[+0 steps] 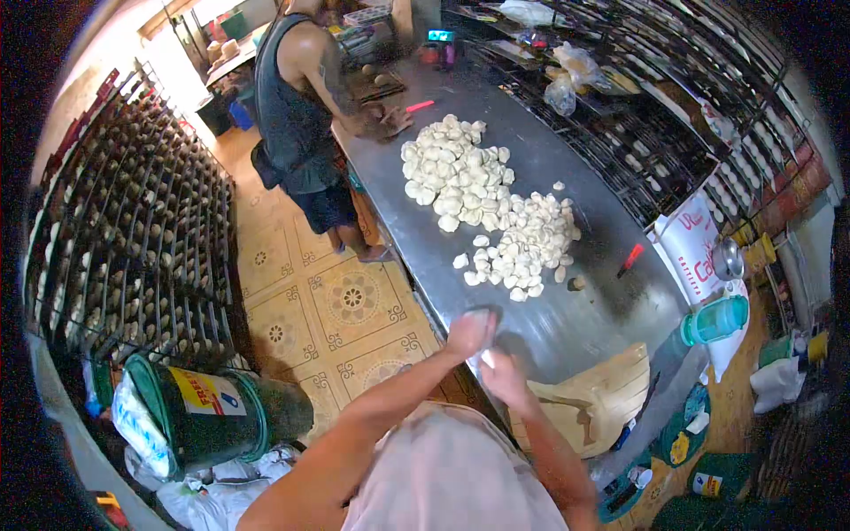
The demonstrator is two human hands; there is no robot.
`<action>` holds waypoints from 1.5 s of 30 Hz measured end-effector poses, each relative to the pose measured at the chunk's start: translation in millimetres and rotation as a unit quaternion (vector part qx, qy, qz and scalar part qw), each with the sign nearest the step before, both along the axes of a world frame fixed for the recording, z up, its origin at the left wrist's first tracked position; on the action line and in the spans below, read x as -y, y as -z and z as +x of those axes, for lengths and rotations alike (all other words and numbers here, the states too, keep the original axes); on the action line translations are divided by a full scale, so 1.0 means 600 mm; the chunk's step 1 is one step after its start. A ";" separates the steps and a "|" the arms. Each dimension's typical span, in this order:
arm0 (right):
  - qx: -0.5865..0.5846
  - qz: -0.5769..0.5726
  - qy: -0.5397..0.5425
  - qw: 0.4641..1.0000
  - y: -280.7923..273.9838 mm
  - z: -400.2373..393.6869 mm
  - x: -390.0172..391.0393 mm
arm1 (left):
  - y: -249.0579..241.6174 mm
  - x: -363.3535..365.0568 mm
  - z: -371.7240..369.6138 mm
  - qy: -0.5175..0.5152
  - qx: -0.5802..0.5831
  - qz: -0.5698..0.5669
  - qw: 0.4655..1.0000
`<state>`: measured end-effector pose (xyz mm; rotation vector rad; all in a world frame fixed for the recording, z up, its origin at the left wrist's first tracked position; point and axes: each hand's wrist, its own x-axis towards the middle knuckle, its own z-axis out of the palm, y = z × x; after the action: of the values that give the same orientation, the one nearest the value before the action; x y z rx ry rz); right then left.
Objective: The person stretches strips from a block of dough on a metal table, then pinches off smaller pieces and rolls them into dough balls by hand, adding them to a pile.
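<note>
My left hand is over the near edge of the metal table, smeared by motion. A pale blur shows at its fingertips, and I cannot make out what it is. Close beside it, my right hand is closed, with a small white piece of dough showing at its fingers. Farther up the table lies a heap of small dough pieces. Touching that heap is another of larger, flattened dough pieces.
A co-worker stands at the table's far left side. Red-handled tools lie on the tabletop. Racks of dough pieces line the left. A green bin, a printed white sack and a turquoise container stand nearby.
</note>
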<state>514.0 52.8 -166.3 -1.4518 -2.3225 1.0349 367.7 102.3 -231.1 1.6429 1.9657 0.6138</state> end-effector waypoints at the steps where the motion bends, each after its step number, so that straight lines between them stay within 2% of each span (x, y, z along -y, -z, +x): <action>1: -0.003 0.007 -0.021 1.000 -0.030 -0.016 0.003 | -0.004 -0.014 -0.007 -0.034 -0.020 -0.019 0.999; 2: -0.005 0.010 -0.035 0.999 -0.044 -0.018 0.010 | -0.006 -0.012 -0.006 -0.032 -0.017 -0.022 0.999; 3: -0.003 0.016 -0.031 0.999 -0.036 -0.011 -0.006 | -0.029 -0.024 -0.008 -0.015 -0.005 0.111 0.994; 4: -0.060 0.032 0.059 0.996 -0.010 0.000 -0.019 | -0.047 -0.026 -0.012 0.001 0.007 0.237 0.972; 6: -0.174 0.054 0.222 0.958 0.047 0.015 -0.035 | -0.041 -0.010 -0.012 0.008 0.014 0.355 0.935; 7: -0.177 0.050 0.221 0.958 0.071 0.018 -0.028 | -0.007 0.015 -0.002 0.102 0.083 0.193 0.972; 10: -0.101 0.197 0.013 0.975 0.124 0.051 0.001 | 0.075 0.059 0.024 0.210 0.159 -0.054 0.963; 11: -0.100 0.195 0.016 0.976 0.132 0.062 0.008 | 0.096 0.066 0.032 0.227 0.168 -0.131 0.950; 12: -0.100 0.170 0.038 0.980 0.135 0.069 0.014 | 0.084 0.072 0.041 0.228 0.168 -0.133 0.950; 15: -0.101 0.121 0.081 0.984 0.133 0.075 0.017 | -0.002 0.089 0.066 0.119 0.067 -0.075 0.988; 18: 0.005 0.002 0.081 0.997 0.109 0.045 -0.006 | -0.003 0.068 0.050 0.126 0.031 -0.039 0.991; 20: -0.004 0.013 0.072 0.997 0.088 0.034 -0.008 | -0.004 0.055 0.035 0.121 0.017 -0.020 0.992; 23: -0.022 0.031 0.060 0.997 0.026 0.018 0.000 | -0.019 0.032 0.020 0.044 0.049 -0.028 0.997; 24: -0.047 0.039 0.020 0.998 -0.010 -0.001 0.009 | -0.005 0.012 0.010 0.042 0.051 -0.030 0.997; 25: -0.071 0.046 -0.022 0.996 -0.042 -0.016 0.019 | 0.024 -0.015 0.000 -0.008 0.037 -0.039 0.999; 26: -0.096 0.055 -0.062 0.992 -0.057 -0.020 0.025 | 0.041 -0.027 -0.002 -0.057 0.022 -0.048 0.997; 27: -0.095 0.061 -0.059 0.992 -0.053 -0.011 0.014 | 0.029 -0.036 0.004 -0.053 0.023 -0.043 0.997; 29: -0.133 0.028 0.138 0.981 -0.014 0.005 -0.017 | -0.012 -0.035 -0.002 0.004 -0.002 0.230 0.973; 30: -0.154 0.006 0.230 0.961 0.009 0.007 -0.027 | -0.006 -0.023 -0.012 0.071 0.011 0.215 0.974; 31: -0.161 0.002 0.229 0.960 0.037 0.010 -0.022 | 0.001 -0.011 -0.022 0.138 0.029 0.195 0.971; 32: -0.128 0.010 0.180 0.975 0.070 0.020 -0.007 | 0.025 0.011 -0.025 0.243 0.076 0.024 0.967; 34: -0.051 0.037 0.080 0.995 0.109 0.047 0.002 | -0.027 0.050 0.001 0.294 0.148 -0.026 0.944; 35: -0.047 0.035 0.081 0.995 0.106 0.057 0.008 | -0.039 0.067 0.015 0.310 0.175 -0.044 0.933; 37: -0.044 0.036 0.099 0.993 0.086 0.071 0.025 | 0.037 0.072 0.034 0.222 0.137 -0.110 0.959; 38: -0.043 0.035 0.103 0.993 0.090 0.072 0.027 | 0.035 0.074 0.039 0.175 0.117 -0.143 0.967; 39: -0.043 0.034 0.106 0.993 0.093 0.072 0.027 | 0.031 0.076 0.043 0.175 0.118 -0.144 0.967; 42: 0.036 0.040 0.068 0.996 0.134 0.054 0.013 | -0.010 0.078 0.058 0.130 0.069 -0.083 0.986; 45: 0.026 0.005 0.054 0.998 0.117 0.045 0.005 | -0.024 0.063 0.042 0.084 0.038 -0.056 0.994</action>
<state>541.2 49.8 -236.6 -1.5994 -2.2522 0.9653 392.9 64.7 -216.9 1.6699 1.7526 0.4864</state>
